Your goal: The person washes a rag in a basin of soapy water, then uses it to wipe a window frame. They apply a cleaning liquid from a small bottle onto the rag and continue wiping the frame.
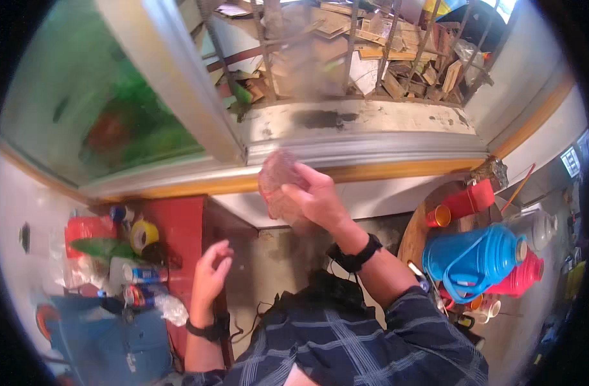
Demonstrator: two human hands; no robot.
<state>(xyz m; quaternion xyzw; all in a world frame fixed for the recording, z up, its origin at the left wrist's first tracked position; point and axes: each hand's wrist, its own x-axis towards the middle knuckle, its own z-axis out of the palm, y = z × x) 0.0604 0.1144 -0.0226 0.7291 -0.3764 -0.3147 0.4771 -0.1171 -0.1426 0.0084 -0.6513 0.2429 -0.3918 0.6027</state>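
My right hand (323, 199) is closed on a crumpled pinkish-brown cloth (281, 186). The cloth is bunched between thumb and fingers, in front of the wooden strip (371, 170) along the window's lower edge. Motion blurs its lower part; whether it touches the strip I cannot tell. Lower and to the left, my left hand (211, 276) hangs in the air with its fingers loosely apart and holds nothing. It is nearest to the edge of a red tabletop (185, 225). Each wrist carries a dark band.
Behind the metal window track (365, 149), rusty bars (352, 48) front a heap of wood scraps (404, 48). Cans (145, 275) and a yellow tape roll (140, 235) crowd the left table. At right, a blue thermos (468, 254) stands beside a round wooden table (415, 235).
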